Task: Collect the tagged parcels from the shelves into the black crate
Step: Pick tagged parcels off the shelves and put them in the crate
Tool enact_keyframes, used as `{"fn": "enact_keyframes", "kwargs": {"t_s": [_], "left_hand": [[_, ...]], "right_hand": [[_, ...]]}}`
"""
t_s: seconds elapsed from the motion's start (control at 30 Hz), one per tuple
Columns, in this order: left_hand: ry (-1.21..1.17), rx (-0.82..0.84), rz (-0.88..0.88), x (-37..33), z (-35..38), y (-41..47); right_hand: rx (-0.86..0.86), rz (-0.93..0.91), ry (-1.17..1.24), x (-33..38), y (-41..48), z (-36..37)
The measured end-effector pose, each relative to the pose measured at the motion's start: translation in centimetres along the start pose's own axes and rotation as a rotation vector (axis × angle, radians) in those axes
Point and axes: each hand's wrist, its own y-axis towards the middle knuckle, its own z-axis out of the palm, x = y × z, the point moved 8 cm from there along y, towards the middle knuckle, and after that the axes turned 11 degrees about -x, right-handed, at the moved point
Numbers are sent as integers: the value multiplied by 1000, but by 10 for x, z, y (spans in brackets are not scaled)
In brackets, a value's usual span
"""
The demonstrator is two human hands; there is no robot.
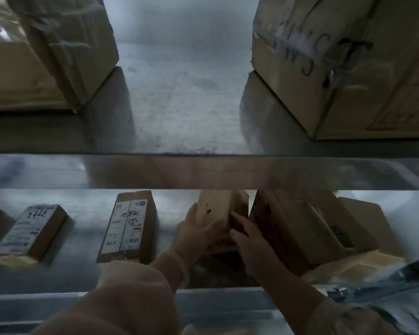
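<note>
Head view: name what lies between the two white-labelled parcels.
Nothing: only bare shelf separates the left parcel and the middle parcel, in the head view.

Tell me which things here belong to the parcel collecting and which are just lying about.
Job: left hand, right hand, held parcel, labelled parcel at left, labelled parcel in the middle.
Lying about: big left box, big right box, upper shelf, dark box, label unseen.

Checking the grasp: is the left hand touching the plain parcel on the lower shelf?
Touching. In the head view the left hand grips the parcel, thumb on its face.
</note>
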Motion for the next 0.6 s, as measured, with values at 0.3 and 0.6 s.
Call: {"fn": "enact_keyframes", "kwargs": {"t_s": [0.3, 0.6], "left_hand": [[-617, 92, -262, 21, 2, -31], [-839, 3, -273, 27, -40, -77]], "right_hand": [[-143, -179, 51, 9, -6, -30], [248, -44, 512, 31, -12, 27]]}}
